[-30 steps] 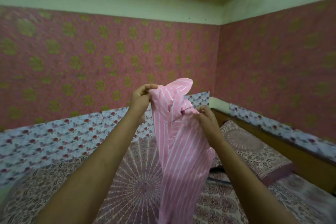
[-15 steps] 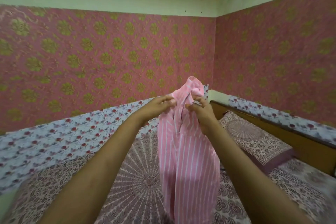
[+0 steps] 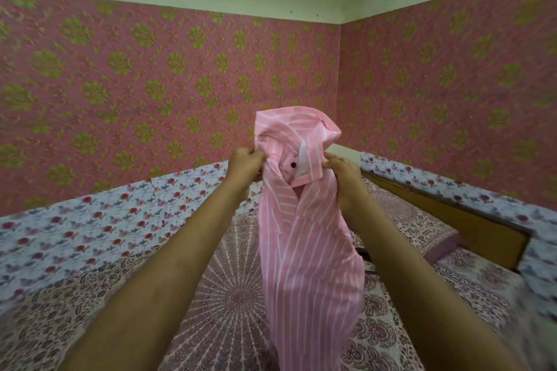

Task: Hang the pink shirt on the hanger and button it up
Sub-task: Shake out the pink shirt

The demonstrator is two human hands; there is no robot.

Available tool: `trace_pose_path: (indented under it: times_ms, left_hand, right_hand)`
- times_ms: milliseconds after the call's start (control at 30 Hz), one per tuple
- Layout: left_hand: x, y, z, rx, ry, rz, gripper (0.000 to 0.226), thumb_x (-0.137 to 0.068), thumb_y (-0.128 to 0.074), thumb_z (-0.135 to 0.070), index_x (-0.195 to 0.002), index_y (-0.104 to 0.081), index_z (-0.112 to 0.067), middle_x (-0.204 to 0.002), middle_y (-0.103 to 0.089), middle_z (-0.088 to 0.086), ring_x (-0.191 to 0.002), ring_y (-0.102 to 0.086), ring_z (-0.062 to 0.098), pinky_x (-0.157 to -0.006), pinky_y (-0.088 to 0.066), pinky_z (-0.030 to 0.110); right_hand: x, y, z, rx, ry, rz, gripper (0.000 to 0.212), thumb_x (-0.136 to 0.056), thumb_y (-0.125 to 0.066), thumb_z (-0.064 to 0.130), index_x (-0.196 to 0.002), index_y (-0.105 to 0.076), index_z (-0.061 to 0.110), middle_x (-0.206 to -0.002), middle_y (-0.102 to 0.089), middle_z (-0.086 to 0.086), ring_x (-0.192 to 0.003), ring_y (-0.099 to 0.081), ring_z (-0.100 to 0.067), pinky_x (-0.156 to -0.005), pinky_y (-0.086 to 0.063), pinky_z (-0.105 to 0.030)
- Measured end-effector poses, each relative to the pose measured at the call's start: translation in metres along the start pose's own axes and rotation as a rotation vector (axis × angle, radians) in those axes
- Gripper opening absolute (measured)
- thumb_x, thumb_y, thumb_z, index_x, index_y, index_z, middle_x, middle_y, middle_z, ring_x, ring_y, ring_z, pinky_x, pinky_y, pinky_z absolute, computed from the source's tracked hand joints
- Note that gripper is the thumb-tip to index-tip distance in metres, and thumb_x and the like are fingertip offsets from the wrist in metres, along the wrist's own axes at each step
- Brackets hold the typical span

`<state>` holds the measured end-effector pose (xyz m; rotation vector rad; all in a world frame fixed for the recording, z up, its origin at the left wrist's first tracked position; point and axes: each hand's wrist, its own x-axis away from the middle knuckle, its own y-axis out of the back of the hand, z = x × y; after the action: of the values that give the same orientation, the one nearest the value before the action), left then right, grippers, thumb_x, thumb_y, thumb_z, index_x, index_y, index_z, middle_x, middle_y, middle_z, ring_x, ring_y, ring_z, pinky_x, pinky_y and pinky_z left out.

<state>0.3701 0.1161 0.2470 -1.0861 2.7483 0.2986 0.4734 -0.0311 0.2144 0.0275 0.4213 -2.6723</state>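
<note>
The pink shirt (image 3: 304,256) with thin white stripes hangs in the air over the bed, bunched at the top and trailing down to the bottom edge of the view. My left hand (image 3: 244,166) grips the shirt's top on its left side. My right hand (image 3: 342,172) grips it on the right side, near the collar. A dark button (image 3: 292,164) shows between my hands, just under the raised collar. A thin dark piece (image 3: 366,254) shows on the bed behind the shirt's right edge; I cannot tell what it is.
A bed (image 3: 229,307) with a maroon mandala-print sheet lies below my arms. A matching pillow (image 3: 422,232) rests at the right by the wooden headboard (image 3: 464,220). Pink walls with green motifs (image 3: 150,84) close in the far corner, with a floral cloth (image 3: 90,226) along their base.
My hands have moved apart and spread the shirt's top, so the collar now stands up and the dark button shows. The shirt is held slightly higher.
</note>
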Motion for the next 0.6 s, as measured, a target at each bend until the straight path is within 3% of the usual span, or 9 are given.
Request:
trace_pose_path:
  times_ms: [100, 133, 200, 267, 300, 367, 433, 500, 600]
  left_hand:
    - [-0.004, 0.004, -0.011, -0.02, -0.034, -0.053, 0.031, -0.092, -0.047, -0.011, -0.061, -0.043, -0.014, -0.057, -0.04, 0.004, -0.052, -0.037, 0.017, -0.052, -0.031, 0.027]
    - [-0.005, 0.006, -0.015, -0.035, -0.056, -0.073, 0.035, -0.093, -0.047, -0.015, -0.059, -0.04, -0.014, -0.055, -0.037, 0.003, -0.05, -0.034, 0.016, -0.051, -0.026, 0.027]
    - [-0.008, 0.013, -0.024, -0.034, -0.082, -0.104, 0.04, -0.095, -0.047, -0.021, -0.057, -0.038, -0.016, -0.054, -0.034, 0.001, -0.051, -0.031, 0.015, -0.053, -0.025, 0.028]
    - [-0.013, 0.021, -0.034, -0.024, -0.111, -0.139, 0.036, -0.096, -0.046, -0.026, -0.062, -0.045, -0.014, -0.059, -0.04, 0.002, -0.056, -0.037, 0.016, -0.059, -0.032, 0.028]
    - [-0.014, 0.025, -0.041, -0.03, -0.123, -0.145, 0.03, -0.096, -0.045, -0.027, -0.071, -0.053, -0.011, -0.066, -0.048, 0.003, -0.06, -0.043, 0.017, -0.063, -0.037, 0.029]
    - [-0.019, 0.031, -0.052, -0.059, -0.164, -0.167, 0.026, -0.097, -0.045, -0.029, -0.097, -0.06, -0.007, -0.088, -0.06, 0.008, -0.08, -0.057, 0.024, -0.074, -0.048, 0.034]
    - [-0.021, 0.034, -0.062, -0.075, -0.195, -0.201, 0.025, -0.097, -0.043, -0.028, -0.104, -0.058, -0.009, -0.101, -0.061, 0.014, -0.093, -0.059, 0.029, -0.086, -0.049, 0.044]
    - [-0.023, 0.038, -0.072, -0.065, -0.179, -0.249, 0.023, -0.098, -0.041, -0.026, -0.094, -0.055, -0.009, -0.094, -0.059, 0.014, -0.09, -0.057, 0.029, -0.08, -0.048, 0.04]
    - [-0.023, 0.045, -0.088, 0.007, -0.187, -0.233, 0.024, -0.098, -0.041, -0.024, -0.084, -0.055, -0.012, -0.07, -0.048, 0.004, -0.069, -0.048, 0.021, -0.061, -0.037, 0.029]
  right_hand:
    - [-0.003, -0.002, 0.007, 0.083, -0.001, -0.003, 0.072, -0.054, -0.069, 0.057, -0.114, -0.06, 0.018, -0.119, -0.059, -0.009, -0.112, -0.055, -0.03, -0.097, -0.044, -0.051]
    - [0.008, -0.006, 0.017, 0.13, 0.032, 0.011, 0.074, -0.057, -0.071, 0.058, -0.115, -0.059, 0.014, -0.113, -0.061, -0.009, -0.104, -0.058, -0.028, -0.094, -0.046, -0.046]
    - [0.017, -0.008, 0.03, 0.223, 0.117, 0.008, 0.046, -0.073, -0.072, 0.042, -0.102, -0.062, 0.009, -0.093, -0.066, -0.007, -0.085, -0.062, -0.022, -0.082, -0.051, -0.035]
    - [0.016, -0.007, 0.038, 0.236, 0.196, -0.016, 0.012, -0.083, -0.067, 0.02, -0.081, -0.063, 0.009, -0.063, -0.062, 0.0, -0.058, -0.058, -0.011, -0.06, -0.046, -0.023]
    - [0.012, -0.006, 0.041, 0.221, 0.246, -0.074, 0.015, -0.084, -0.065, 0.017, -0.071, -0.059, 0.012, -0.055, -0.056, 0.002, -0.049, -0.052, -0.007, -0.054, -0.04, -0.021]
    - [0.003, -0.011, 0.049, 0.308, 0.388, -0.217, 0.025, -0.084, -0.063, 0.025, -0.062, -0.052, 0.019, -0.062, -0.05, -0.002, -0.057, -0.047, -0.012, -0.06, -0.035, -0.025]
    - [-0.002, -0.019, 0.06, 0.393, 0.508, -0.35, 0.018, -0.086, -0.056, 0.025, -0.069, -0.054, 0.02, -0.077, -0.05, -0.005, -0.071, -0.044, -0.015, -0.065, -0.033, -0.028]
    - [0.002, -0.027, 0.074, 0.285, 0.554, -0.385, 0.012, -0.091, -0.049, 0.015, -0.08, -0.052, 0.017, -0.074, -0.048, 0.002, -0.064, -0.041, -0.013, -0.059, -0.032, -0.026]
    - [0.002, -0.03, 0.094, 0.238, 0.559, -0.376, 0.009, -0.095, -0.042, 0.015, -0.088, -0.048, 0.014, -0.069, -0.044, 0.006, -0.06, -0.039, -0.009, -0.054, -0.031, -0.028]
